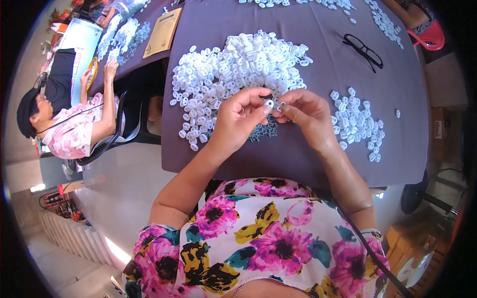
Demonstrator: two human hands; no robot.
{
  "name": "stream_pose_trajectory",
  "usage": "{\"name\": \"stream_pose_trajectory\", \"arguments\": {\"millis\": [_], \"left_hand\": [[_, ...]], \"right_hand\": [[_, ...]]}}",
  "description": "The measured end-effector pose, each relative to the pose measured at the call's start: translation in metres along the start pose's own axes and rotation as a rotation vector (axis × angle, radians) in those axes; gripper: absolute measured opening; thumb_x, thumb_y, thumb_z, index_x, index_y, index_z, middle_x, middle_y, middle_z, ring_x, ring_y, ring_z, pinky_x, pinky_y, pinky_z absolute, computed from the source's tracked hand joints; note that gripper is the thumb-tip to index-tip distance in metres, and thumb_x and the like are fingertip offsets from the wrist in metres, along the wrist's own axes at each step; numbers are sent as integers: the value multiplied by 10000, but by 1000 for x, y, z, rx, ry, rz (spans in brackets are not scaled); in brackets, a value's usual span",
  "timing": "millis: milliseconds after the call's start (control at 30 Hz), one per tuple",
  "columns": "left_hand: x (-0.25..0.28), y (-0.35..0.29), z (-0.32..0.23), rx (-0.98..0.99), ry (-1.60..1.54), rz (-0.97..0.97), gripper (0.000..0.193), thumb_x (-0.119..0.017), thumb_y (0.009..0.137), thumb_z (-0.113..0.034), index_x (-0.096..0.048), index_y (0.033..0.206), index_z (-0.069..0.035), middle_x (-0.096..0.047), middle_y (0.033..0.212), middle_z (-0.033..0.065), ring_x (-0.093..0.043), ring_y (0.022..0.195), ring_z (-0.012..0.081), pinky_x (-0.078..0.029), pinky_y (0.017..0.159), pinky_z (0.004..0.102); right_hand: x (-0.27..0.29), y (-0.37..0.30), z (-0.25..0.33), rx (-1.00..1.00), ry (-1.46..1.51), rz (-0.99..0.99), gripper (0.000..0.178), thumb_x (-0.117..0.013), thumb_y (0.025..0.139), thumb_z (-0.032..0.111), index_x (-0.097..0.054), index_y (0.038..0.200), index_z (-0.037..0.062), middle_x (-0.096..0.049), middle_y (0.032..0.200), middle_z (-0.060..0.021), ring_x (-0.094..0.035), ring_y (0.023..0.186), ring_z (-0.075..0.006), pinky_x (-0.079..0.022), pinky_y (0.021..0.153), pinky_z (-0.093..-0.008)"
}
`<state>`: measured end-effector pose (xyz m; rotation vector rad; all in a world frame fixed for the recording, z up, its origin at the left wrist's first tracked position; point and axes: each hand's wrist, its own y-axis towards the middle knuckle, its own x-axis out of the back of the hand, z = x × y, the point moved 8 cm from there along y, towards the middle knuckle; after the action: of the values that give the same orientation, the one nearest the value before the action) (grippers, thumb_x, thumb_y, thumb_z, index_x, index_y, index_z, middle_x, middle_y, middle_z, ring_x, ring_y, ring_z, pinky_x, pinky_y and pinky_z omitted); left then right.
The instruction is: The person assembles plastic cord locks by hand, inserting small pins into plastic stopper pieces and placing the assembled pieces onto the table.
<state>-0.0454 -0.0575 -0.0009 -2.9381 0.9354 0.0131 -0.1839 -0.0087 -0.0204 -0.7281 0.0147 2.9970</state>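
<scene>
Both grips pinch a small white piece, left hand, right hand; details unclear.

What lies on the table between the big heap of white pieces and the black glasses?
In the head view, only bare purple tablecloth separates the white heap from the black glasses.

You were seated in a small hand-assembly workshop. The purple desk in front of you carried a large heap of white plastic parts, a smaller sorted pile to your right and a cluster of small dark grey pieces. A second desk at your left held similar white parts, with another seated person working at it. The floor was pale tile, and cardboard boxes stood at your right.
</scene>
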Motion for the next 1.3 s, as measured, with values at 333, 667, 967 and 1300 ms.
{"name": "stream_pose_trajectory", "arguments": {"millis": [333, 667, 967, 1300], "left_hand": [[-2, 1, 7, 78, -203, 37, 287, -627, 866, -30, -613, 1151, 5, -654, 917, 79, -643, 760, 146, -537, 715, 267], [-3, 0, 0, -23, -125, 54, 280, -654, 847, -25, -613, 1122, 11, -649, 934, 62, -636, 813, 125, -527, 758, 255], [-4, -2, 1, -29, -101, 61, 268, -650, 853, -32, -616, 1114, 13, -647, 930, 57, -633, 813, 122, -527, 765, 256], [-6, 0, 12, 93, -207, 53, 216, -613, 884, -16, -586, 1093, 25, -646, 944, 75, -641, 834, 131, -541, 775, 267]], "right_hand": [[-4, 0, -1, -48, -9, 60, 130, -594, 886, -15, -618, 1014, -16, -637, 898, -47, -613, 764, -98, -512, 690, -224], [-4, -1, -4, -61, -19, 61, 135, -584, 879, -32, -617, 1010, -19, -636, 890, -47, -605, 747, -93, -500, 673, -218], [-3, -1, -3, -66, -56, 59, 117, -589, 883, -18, -609, 998, -19, -629, 878, -58, -620, 736, -109, -515, 680, -231], [-4, -1, 1, -75, -3, 52, 118, -572, 896, -19, -604, 1009, -24, -641, 899, -57, -641, 823, -125, -526, 711, -238]]}}
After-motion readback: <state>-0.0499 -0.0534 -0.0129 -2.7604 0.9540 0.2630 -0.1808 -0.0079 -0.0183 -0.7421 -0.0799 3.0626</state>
